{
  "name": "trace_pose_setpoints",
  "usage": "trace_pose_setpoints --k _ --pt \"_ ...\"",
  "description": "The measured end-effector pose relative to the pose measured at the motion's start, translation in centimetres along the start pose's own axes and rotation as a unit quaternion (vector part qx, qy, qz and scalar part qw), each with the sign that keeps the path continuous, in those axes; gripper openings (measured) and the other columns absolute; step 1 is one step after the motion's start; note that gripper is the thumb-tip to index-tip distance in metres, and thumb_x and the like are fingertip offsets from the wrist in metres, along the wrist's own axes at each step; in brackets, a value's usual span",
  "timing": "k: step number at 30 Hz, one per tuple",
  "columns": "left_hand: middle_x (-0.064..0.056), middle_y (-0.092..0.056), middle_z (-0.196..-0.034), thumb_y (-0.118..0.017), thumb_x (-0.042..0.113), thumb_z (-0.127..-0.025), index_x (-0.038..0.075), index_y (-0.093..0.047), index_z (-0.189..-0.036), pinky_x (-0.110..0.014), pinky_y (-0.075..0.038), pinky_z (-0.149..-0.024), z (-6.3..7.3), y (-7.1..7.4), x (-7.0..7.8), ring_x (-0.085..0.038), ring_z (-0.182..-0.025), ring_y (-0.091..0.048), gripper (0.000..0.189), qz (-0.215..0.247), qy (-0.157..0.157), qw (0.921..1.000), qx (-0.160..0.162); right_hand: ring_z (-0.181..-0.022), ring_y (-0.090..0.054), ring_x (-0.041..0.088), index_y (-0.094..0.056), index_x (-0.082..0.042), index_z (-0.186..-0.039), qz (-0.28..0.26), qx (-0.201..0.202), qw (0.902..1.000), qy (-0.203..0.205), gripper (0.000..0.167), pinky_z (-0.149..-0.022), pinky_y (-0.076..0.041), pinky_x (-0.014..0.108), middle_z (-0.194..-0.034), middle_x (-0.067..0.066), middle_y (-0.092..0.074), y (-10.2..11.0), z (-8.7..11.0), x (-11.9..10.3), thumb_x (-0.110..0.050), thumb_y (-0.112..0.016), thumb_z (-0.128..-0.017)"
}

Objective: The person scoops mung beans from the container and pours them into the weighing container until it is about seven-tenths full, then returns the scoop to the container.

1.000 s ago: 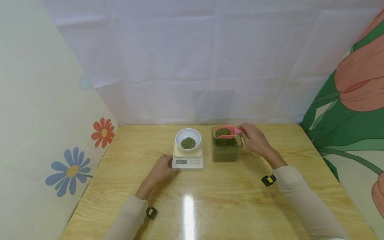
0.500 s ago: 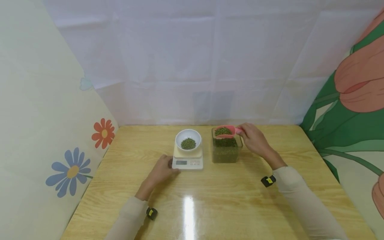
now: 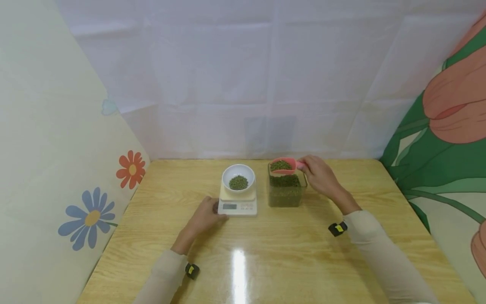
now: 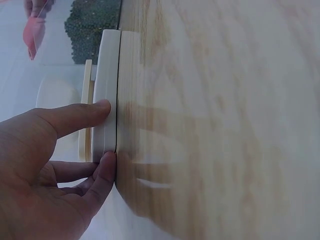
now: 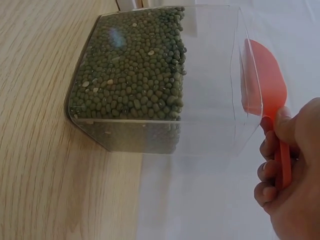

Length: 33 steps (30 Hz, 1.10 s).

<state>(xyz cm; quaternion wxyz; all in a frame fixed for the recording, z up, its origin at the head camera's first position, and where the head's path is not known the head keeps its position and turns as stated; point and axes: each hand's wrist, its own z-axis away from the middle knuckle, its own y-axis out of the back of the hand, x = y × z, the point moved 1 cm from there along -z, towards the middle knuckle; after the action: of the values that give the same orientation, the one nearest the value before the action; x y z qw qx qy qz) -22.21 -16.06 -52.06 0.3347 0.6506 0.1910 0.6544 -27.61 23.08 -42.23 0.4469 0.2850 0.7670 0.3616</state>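
Note:
My right hand (image 3: pixel 322 177) grips the handle of a pink scoop (image 5: pixel 265 80). Green mung beans (image 3: pixel 281 165) fill the scoop, which sits level at the rim of a clear square container (image 5: pixel 210 75). More mung beans (image 5: pixel 135 70) lie in the container's lower part. To its left, a white kitchen scale (image 3: pixel 248 207) bears a white bowl (image 3: pixel 228 171) with a small heap of mung beans (image 3: pixel 238 183). My left hand (image 4: pixel 45 155) holds the scale's near left corner, thumb on the front edge and fingers at the side. The scale's display is too small to read.
The wooden table (image 3: pixel 281 253) ends at a white sheet (image 3: pixel 209 84) behind the container and scale. Flower-patterned panels (image 3: pixel 76 147) stand at both sides. Each wrist wears a small black camera (image 3: pixel 337 229).
My right hand has lifted the scoop of mung beans slightly and shifted it a little left. The left hand has stayed at the scale's corner.

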Motion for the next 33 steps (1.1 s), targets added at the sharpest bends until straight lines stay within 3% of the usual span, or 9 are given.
trace_pose_setpoints --k 15,22,33 --pt "-0.011 -0.059 -0.111 -0.090 0.018 -0.082 0.000 -0.068 -0.137 -0.047 -0.056 -0.096 0.1 0.0 -0.1 -0.022 -0.099 -0.055 0.062 -0.003 -0.005 1.0000 0.003 -0.098 -0.060 0.035 -0.067 0.004 -0.119 -0.007 -0.018 0.9997 -0.016 0.030 -0.084 -0.050 0.050 -0.108 0.019 -0.067 -0.4 -0.6 -0.6 -0.022 -0.054 -0.111" --pt "-0.011 -0.059 -0.112 -0.091 0.019 -0.082 0.001 -0.069 -0.136 -0.046 -0.056 -0.095 0.1 -0.1 -0.1 -0.022 -0.099 -0.055 0.061 -0.001 -0.006 1.0000 0.003 -0.104 -0.063 0.038 -0.068 0.005 -0.118 -0.008 -0.017 0.9998 -0.003 0.032 -0.090 -0.052 0.056 -0.112 0.022 -0.069 -0.5 -0.8 -1.4 -0.022 -0.055 -0.110" --pt "-0.010 -0.060 -0.108 -0.090 0.015 -0.082 0.003 -0.073 -0.130 -0.044 -0.055 -0.092 0.1 -0.1 0.2 -0.022 -0.098 -0.053 0.052 0.008 -0.009 0.9999 0.000 -0.104 -0.062 0.037 -0.068 0.003 -0.117 -0.009 -0.021 0.9997 0.008 0.026 -0.091 -0.052 0.056 -0.111 0.020 -0.069 -0.9 -1.6 -2.0 -0.019 -0.055 -0.111"
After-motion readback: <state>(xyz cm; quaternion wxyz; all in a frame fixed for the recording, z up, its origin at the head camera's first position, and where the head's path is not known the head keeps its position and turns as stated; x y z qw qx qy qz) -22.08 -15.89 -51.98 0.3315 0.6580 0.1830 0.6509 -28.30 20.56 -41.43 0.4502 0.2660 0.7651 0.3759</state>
